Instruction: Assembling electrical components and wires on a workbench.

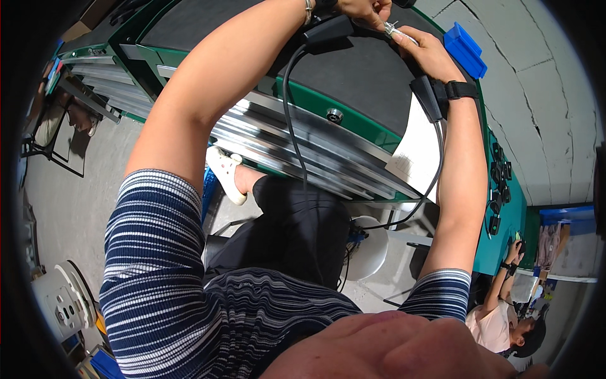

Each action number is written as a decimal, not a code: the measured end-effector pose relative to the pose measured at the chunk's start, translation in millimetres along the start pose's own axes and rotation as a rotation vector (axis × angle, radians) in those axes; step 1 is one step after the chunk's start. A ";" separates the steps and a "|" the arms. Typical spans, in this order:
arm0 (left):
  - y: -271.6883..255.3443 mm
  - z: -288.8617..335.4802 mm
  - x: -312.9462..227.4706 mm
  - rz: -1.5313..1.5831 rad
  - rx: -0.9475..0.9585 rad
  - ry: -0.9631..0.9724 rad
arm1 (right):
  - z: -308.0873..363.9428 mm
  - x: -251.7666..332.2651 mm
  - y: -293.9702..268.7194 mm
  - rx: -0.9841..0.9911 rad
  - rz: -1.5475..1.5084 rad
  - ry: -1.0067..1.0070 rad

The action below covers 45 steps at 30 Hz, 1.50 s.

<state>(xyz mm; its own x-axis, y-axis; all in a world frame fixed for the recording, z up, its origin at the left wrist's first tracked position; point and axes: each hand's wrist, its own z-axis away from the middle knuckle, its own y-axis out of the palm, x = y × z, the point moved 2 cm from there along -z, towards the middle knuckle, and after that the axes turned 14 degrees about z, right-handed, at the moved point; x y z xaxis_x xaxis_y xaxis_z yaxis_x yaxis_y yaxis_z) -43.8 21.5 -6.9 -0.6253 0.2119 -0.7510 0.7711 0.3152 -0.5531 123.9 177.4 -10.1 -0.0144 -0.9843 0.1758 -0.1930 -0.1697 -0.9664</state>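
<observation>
Had a small silvery-white piece (391, 29) pinched up over the far side of the dark surface (360, 69).

My right fingers (413, 33) were closed on it pretty snugly; my left fingers (380, 14) were curled in close by its end, but honestly can't tell if they'd gripped it too. A blue bin (466, 52) was just right of my right fingers, and a white paper (413, 148) lay beside my forearm (463, 170).

Shiny piece (391, 28), matt dark tabletop (369, 72)
</observation>
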 end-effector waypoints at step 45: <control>4.8 -19.7 24.0 -0.303 -0.098 0.014 | -6.9 0.9 4.2 -0.162 0.235 0.071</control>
<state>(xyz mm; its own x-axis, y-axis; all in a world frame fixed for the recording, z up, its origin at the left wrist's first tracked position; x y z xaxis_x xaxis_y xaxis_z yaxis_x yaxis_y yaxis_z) -57.5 46.4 -20.5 -0.8269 0.1074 -0.5520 0.5348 0.4533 -0.7131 116.3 176.1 -12.8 -0.1450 -0.9889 -0.0314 -0.3307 0.0784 -0.9405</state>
